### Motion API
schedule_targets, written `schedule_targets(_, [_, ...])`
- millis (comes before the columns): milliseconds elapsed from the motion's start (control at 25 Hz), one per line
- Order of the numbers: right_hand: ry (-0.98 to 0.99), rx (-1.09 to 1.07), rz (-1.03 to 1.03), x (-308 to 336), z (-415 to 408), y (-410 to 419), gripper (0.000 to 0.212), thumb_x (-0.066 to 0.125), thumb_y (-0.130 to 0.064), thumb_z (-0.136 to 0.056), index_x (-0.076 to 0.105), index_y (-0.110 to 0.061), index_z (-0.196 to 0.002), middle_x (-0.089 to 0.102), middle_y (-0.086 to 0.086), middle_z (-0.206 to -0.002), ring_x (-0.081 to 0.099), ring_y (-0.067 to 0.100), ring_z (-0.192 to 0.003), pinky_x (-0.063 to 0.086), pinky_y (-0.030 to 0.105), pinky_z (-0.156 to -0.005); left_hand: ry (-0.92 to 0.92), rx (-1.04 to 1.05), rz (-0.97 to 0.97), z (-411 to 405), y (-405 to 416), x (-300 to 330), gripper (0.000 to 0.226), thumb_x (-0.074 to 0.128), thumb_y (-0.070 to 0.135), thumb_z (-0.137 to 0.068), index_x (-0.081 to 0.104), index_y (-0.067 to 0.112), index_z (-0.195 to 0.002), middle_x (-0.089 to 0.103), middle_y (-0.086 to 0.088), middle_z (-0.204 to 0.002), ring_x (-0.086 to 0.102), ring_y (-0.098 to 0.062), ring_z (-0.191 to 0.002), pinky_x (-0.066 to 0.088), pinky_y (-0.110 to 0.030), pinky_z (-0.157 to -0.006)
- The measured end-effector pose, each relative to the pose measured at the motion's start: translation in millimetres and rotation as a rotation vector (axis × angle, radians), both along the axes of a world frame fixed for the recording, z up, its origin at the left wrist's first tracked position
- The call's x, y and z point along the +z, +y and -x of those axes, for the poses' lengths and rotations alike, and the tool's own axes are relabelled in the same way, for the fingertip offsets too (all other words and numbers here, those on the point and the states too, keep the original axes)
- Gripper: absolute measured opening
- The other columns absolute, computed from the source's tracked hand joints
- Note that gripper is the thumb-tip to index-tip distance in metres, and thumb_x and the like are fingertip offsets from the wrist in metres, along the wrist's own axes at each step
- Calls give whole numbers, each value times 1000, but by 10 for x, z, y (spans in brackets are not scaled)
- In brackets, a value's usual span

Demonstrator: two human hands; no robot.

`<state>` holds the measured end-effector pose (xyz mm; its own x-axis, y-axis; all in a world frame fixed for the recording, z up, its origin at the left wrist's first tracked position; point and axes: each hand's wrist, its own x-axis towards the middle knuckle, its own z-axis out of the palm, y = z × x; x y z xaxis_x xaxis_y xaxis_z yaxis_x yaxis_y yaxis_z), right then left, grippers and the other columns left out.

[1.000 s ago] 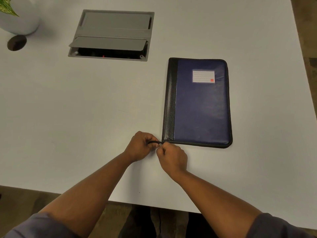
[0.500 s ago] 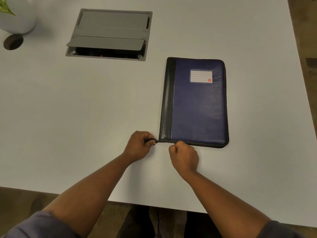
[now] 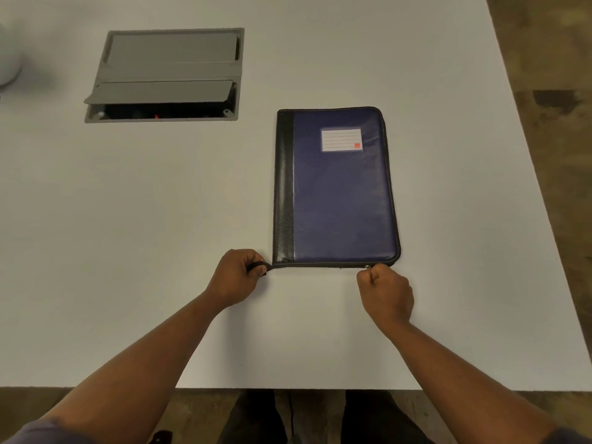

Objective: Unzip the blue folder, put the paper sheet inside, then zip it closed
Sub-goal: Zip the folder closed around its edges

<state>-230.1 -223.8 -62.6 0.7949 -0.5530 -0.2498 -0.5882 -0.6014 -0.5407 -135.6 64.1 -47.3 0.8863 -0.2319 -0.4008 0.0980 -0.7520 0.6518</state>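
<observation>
The blue folder (image 3: pixel 342 200) lies flat on the white table (image 3: pixel 144 219), with a black spine strip on its left and a white label near its top. My left hand (image 3: pixel 238 275) pinches a black strap at the folder's near left corner. My right hand (image 3: pixel 384 293) is closed on the zipper pull (image 3: pixel 367 267), which sits on the near edge close to the right corner. No paper sheet is in view.
A grey recessed cable box (image 3: pixel 166 75) with a half-lifted lid sits in the table at the back left. A white pot (image 3: pixel 8 62) shows at the far left edge. The table's right edge runs diagonally beside the folder, with brown floor (image 3: pixel 551 91) beyond.
My right hand has drawn the zipper pull rightward along the folder's near edge, from the left corner almost to the right corner. My left hand has kept its hold on the strap.
</observation>
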Motion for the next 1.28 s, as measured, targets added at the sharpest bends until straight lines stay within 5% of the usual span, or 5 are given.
schedule_targets(240, [16,35,-70,0,58,-328,35,60,-23,-86,45,-19,-54,47,-2,-47,35,10,-41,32,25,-43,82,-186,-408,-191,-138,228,10,70,35,-86,66,29,-92,65,10,-92,64,-24,-95,49,-37,-77])
schedule_targets(320, [21,44,-111,4,65,-388,38,61,-26,-87,44,-22,-53,46,-6,-46,37,9,-41,32,22,-43,-84,-281,-615,-248,-283,335,52,71,57,-73,56,28,-113,56,5,-113,54,-30,-110,48,-42,-80])
schedule_targets(480, [10,44,-179,-9,99,-431,38,62,-31,-88,45,-27,-54,46,-10,-43,40,9,-40,35,23,-44,-295,-531,-517,-156,-1094,476,98,69,73,-67,24,38,-146,25,-5,-160,25,-43,-143,42,-60,-102])
schedule_targets(680, [16,62,-237,-9,116,-473,31,62,-35,-88,54,-24,-60,53,-8,-48,47,11,-45,47,32,-50,-175,-811,-563,-166,-2133,392,108,74,48,-83,-6,44,-156,-17,-1,-167,-8,-50,-150,27,-71,-112])
schedule_targets(1280, [-81,-21,-210,-22,123,-400,27,64,-35,-92,56,-30,-66,58,-11,-60,54,12,-54,44,30,-47,-59,-901,-661,-215,-2583,454,93,78,19,-83,17,45,-149,-11,1,-165,1,-62,-143,50,-70,-91])
